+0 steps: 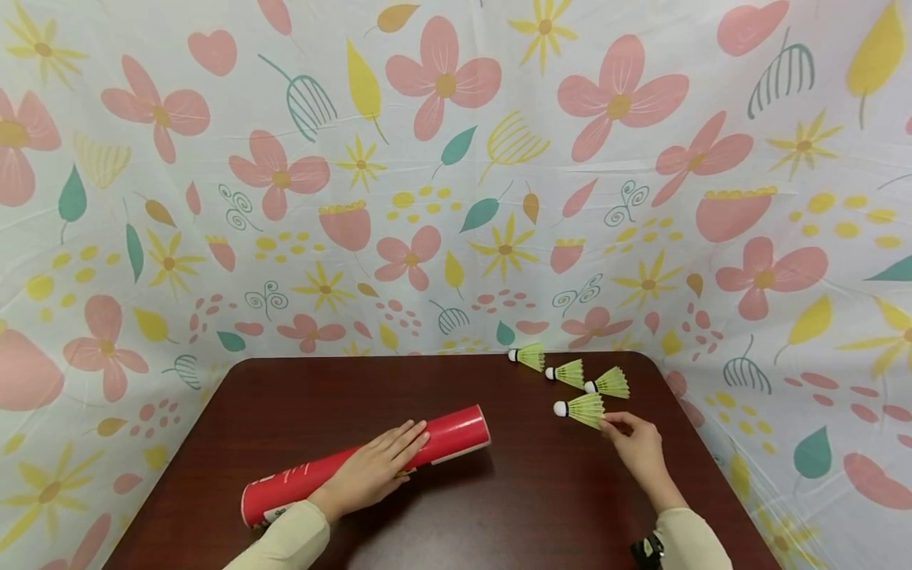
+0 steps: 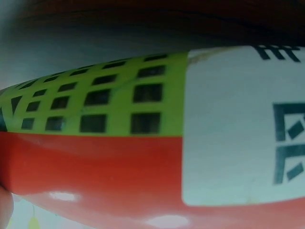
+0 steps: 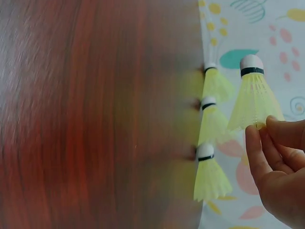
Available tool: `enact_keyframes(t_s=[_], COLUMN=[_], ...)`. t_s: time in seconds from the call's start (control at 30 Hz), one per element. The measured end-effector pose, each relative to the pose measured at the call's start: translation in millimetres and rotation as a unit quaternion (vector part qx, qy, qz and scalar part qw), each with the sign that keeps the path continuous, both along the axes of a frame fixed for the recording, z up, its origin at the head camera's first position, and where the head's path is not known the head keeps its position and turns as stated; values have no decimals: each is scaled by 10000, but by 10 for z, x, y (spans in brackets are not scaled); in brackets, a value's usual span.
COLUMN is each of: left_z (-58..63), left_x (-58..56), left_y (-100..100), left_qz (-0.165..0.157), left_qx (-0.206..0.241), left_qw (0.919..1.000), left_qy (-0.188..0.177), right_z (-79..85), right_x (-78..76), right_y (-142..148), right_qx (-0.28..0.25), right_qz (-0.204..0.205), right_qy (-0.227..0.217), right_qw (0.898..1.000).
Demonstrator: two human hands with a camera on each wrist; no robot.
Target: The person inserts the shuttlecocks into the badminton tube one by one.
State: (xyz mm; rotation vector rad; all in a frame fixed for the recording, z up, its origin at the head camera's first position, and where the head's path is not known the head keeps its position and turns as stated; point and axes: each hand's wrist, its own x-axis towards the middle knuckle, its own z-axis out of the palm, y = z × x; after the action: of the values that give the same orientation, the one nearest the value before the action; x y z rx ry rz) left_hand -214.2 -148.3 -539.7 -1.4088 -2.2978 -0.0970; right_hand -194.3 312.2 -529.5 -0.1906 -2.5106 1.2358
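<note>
A red shuttlecock tube point(image 1: 456, 434) lies slantwise over the left half of the table in the head view. My left hand point(image 1: 372, 469) grips it from above, fingers across its upper side and thumb on the near side. Close up, the left wrist view shows the tube's red wall point(image 2: 95, 167) with a green checked band and a white label. On the right, my right hand point(image 1: 637, 447) pinches the skirt edge of a yellow-green shuttlecock point(image 1: 584, 409) between thumb and fingers, its white cork pointing left. In the right wrist view this shuttlecock point(image 3: 252, 95) appears raised off the table.
Three more shuttlecocks, one point(image 1: 527, 356) at the back edge, another point(image 1: 566, 373) beside it and a third point(image 1: 609, 383) nearest the held one, lie on the dark wooden table point(image 1: 527, 507). A flower-patterned cloth point(image 1: 442, 198) hangs behind and at both sides.
</note>
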Motion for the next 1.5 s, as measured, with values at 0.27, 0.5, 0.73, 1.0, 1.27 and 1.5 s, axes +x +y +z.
enact_keyframes(t_s=[0.27, 0.5, 0.73, 1.0, 1.27, 1.5], left_z=[-7, 7, 8, 28, 34, 29], left_x=[2, -16, -34, -25, -15, -11], left_y=[10, 6, -12, 7, 15, 20], left_qz=[38, 46, 67, 53, 68, 82], left_qx=[-113, -112, -118, -132, -176, -178], left_qw=[9999, 9999, 9999, 9999, 9998, 9998], left_qy=[89, 77, 67, 51, 53, 90], right_z=[78, 105, 74, 43, 37, 13], right_x=[-50, -90, -98, -74, -50, -51], right_y=[-226, -402, -564, -745, -897, -996], right_qx=[-287, -451, -605, -842, -847, -697], right_qz=[341, 452, 618, 963, 1271, 1550], right_qy=[-105, -72, 25, 207, 456, 635], right_qw=[9990, 9979, 9963, 9916, 9872, 9834])
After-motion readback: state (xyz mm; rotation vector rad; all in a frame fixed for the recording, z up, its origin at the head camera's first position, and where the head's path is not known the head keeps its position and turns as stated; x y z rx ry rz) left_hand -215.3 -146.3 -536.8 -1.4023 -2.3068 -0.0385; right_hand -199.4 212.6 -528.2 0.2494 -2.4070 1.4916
